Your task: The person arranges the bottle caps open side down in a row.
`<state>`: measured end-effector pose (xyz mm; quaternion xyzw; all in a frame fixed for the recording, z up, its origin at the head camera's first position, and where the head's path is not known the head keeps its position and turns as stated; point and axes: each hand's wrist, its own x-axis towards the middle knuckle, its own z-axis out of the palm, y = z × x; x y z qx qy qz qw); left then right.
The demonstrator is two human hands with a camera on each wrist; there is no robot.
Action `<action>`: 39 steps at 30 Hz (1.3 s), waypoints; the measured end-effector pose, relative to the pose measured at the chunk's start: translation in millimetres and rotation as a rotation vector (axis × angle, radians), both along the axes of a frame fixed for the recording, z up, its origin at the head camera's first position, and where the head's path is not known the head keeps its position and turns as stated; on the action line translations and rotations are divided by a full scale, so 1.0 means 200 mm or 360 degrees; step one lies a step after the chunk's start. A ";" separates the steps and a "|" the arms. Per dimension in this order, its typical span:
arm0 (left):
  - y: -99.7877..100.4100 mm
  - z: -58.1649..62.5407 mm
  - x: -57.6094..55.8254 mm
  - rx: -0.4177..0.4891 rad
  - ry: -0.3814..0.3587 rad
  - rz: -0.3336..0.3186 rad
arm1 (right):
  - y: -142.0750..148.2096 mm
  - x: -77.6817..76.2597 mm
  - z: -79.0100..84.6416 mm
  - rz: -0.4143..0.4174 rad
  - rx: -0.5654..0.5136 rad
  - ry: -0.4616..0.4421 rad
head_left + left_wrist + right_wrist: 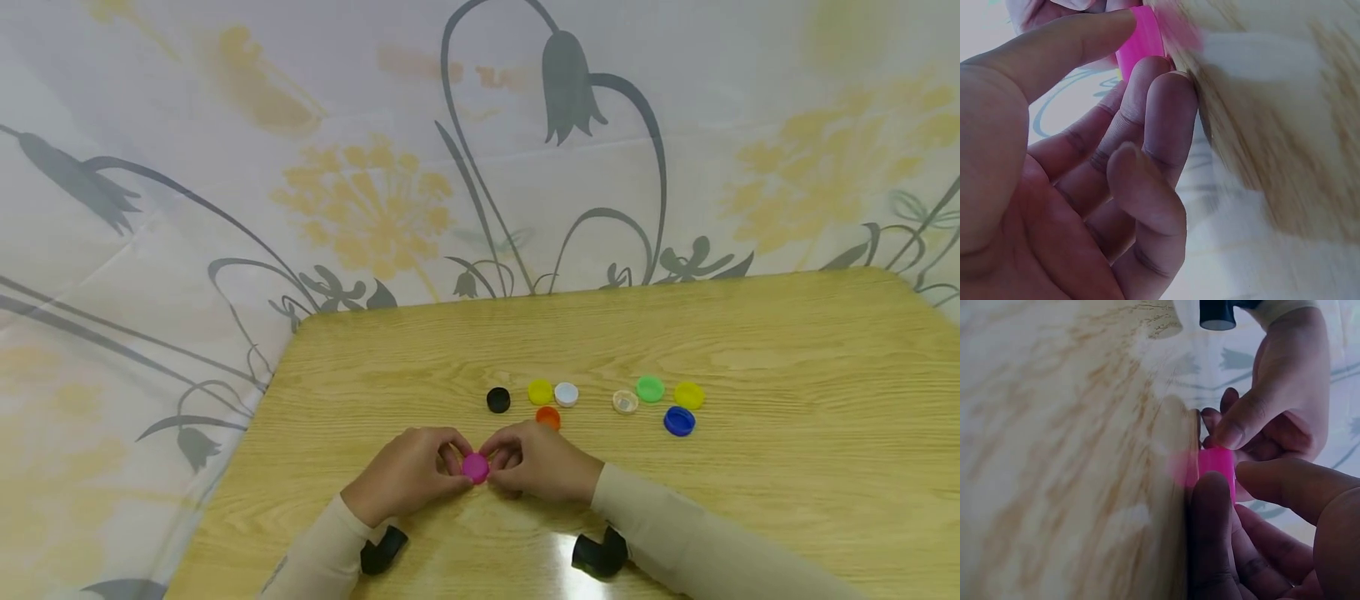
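A pink bottle cap (476, 468) lies at the table's surface between both hands. My left hand (408, 475) pinches it from the left, with its thumb on the near side and fingers on the far side. From the right, my right hand (551, 467) holds the same cap between thumb and fingertips. The left wrist view shows the left thumb against the pink cap's side (1142, 40), other fingers curled below. In the right wrist view the cap (1215, 464) stands close at the tabletop, with fingertips of both hands at its edge.
Beyond the hands lie a black cap (498, 400), a yellow cap (540, 392), a white cap (566, 394) and a partly hidden orange cap (548, 417). Farther right are beige (625, 402), green (650, 388), blue (679, 421) and another yellow cap (688, 395). Patterned cloth (360, 200) borders the wooden table.
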<state>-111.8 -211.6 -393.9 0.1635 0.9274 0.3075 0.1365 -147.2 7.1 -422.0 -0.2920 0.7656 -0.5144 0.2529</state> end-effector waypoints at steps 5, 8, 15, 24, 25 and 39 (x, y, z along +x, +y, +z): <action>-0.01 0.01 0.00 0.0009 -0.0018 -0.0031 | -0.01 0.00 0.00 -0.0004 -0.0009 0.0028; -0.03 0.01 0.00 0.0015 -0.0043 -0.0021 | -0.01 0.00 0.00 -0.0020 -0.0031 0.0003; -0.01 0.02 -0.04 0.0007 0.0040 0.0100 | 0.01 -0.02 0.02 -0.0083 -0.0059 0.0057; 0.08 0.08 -0.12 0.0012 0.0203 0.0147 | 0.06 -0.11 0.08 -0.0306 -0.0009 0.0442; 0.08 0.09 -0.12 0.0017 0.0222 0.0153 | 0.06 -0.12 0.09 -0.0320 -0.0014 0.0458; 0.16 0.15 -0.19 -0.0001 0.0339 0.0163 | 0.05 -0.22 0.12 -0.0411 0.0010 0.0620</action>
